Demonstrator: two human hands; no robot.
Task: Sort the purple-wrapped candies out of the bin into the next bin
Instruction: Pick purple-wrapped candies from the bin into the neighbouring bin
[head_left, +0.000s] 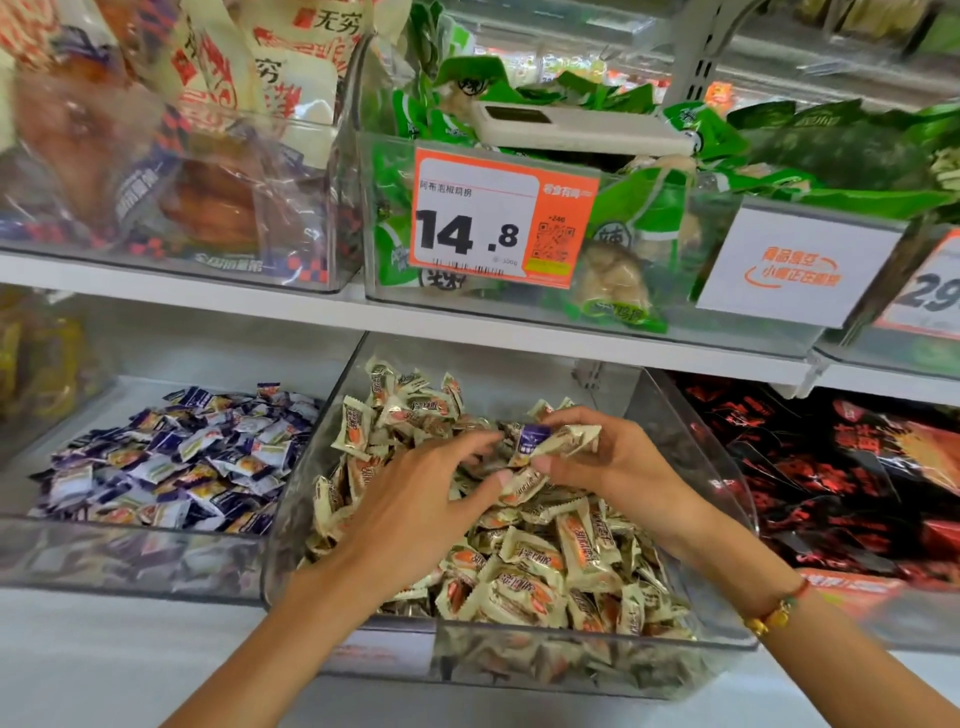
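Two hands in the clear middle bin (691, 467) on the lower shelf. Right hand (613, 457) grasps one purple-wrapped candy (535, 436) together with a cream-wrapped piece, pinched between thumb and curled fingers, held above the heap near the bin's back wall. Left hand (415, 499): fingers bent down among the cream-wrapped candies (530, 571), thumb touching one; cannot tell if it grips any. Only one purple candy is visible in this bin; cream pieces too many to count.

Next bin (130, 551), touching the left wall: a heap of purple-wrapped candies (171, 462), uncounted. To the right, red-and-black packets (841, 483). Upper shelf: one orange price tag (504, 218) reading 14.8 on a bin of green packets (649, 218), a white device (576, 127) lying on top. Bead bracelet (774, 613) on the right wrist.
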